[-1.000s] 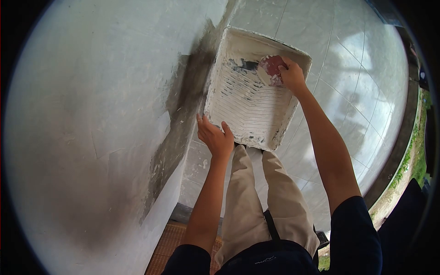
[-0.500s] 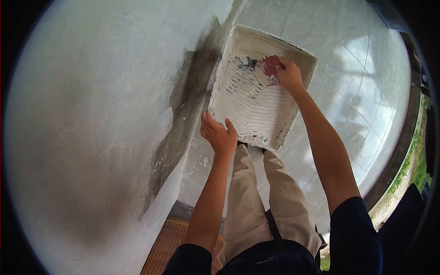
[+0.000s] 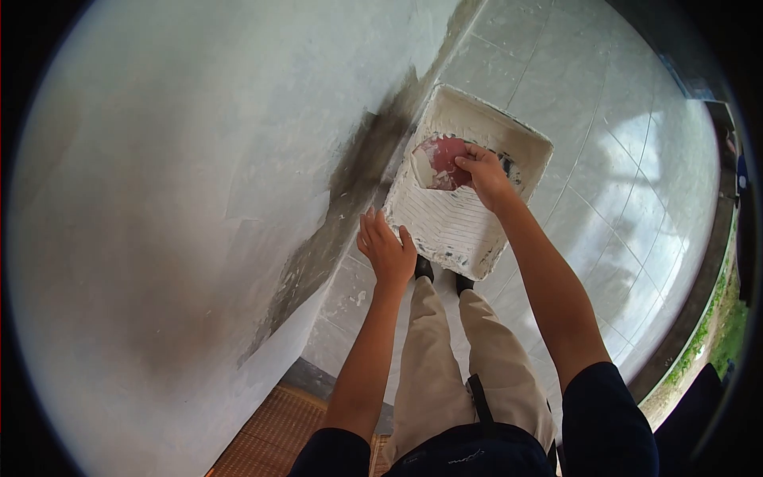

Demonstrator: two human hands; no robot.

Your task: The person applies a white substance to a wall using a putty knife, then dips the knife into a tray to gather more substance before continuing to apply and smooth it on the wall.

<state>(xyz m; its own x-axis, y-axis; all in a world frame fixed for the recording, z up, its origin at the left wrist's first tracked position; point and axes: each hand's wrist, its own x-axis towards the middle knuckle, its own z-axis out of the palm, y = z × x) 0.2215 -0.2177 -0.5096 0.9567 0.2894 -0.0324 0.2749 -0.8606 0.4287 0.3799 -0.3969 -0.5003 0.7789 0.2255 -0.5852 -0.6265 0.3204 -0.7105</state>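
My right hand (image 3: 486, 176) pinches a flat dark-red putty scraper (image 3: 451, 161), its left end coated with pale putty. The scraper is over the upper part of a white paint tray (image 3: 477, 262), which has a ribbed base and putty smears along its sides. My left hand (image 3: 388, 248) is at the tray's lower left edge, fingers stretched upward and thumb apart, with nothing in its grasp. Part of the tray's inside is hidden behind the scraper and my right hand.
A grey wall (image 3: 183, 199) fills the left side, with a dark unfinished strip (image 3: 350, 187) along its base. Glossy grey floor tiles (image 3: 592, 207) lie to the right. My shoes stand just below the tray. A brown woven surface (image 3: 274, 429) shows at bottom left.
My right hand has drawn the scraper left and down across the tray, away from the dark patch. The tray sits lower in view, and my left hand stays by its edge.
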